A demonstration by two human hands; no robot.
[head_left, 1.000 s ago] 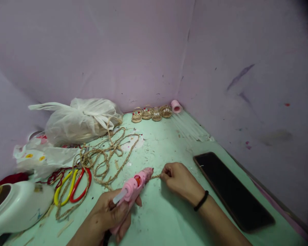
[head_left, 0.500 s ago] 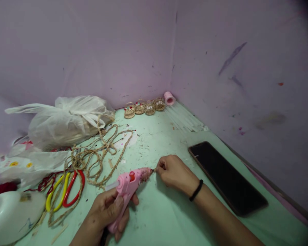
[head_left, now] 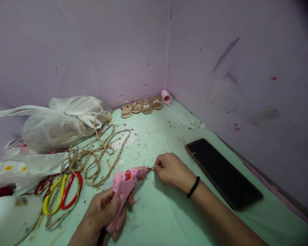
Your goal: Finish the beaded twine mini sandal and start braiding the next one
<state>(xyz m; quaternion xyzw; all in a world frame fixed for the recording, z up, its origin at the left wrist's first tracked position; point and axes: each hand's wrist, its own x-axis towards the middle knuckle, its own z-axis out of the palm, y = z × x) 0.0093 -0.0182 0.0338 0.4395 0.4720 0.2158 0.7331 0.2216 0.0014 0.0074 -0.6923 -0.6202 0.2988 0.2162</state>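
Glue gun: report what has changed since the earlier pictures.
The pink glue gun in the left hand has turned more to the right, and its nozzle is now nearer the right hand. Neither hand visibly let go or took up anything. The phone and woven baskets stayed put; only the view shifted.

A dark phone [head_left: 223, 174] lies on the green-covered table [head_left: 164, 140]; a knotted white bag [head_left: 64, 123] sits near the lilac wall [head_left: 92, 51]; a pink spool [head_left: 164, 93] lies in the far corner; a rounded white object [head_left: 10, 218] is cut off at lower left.
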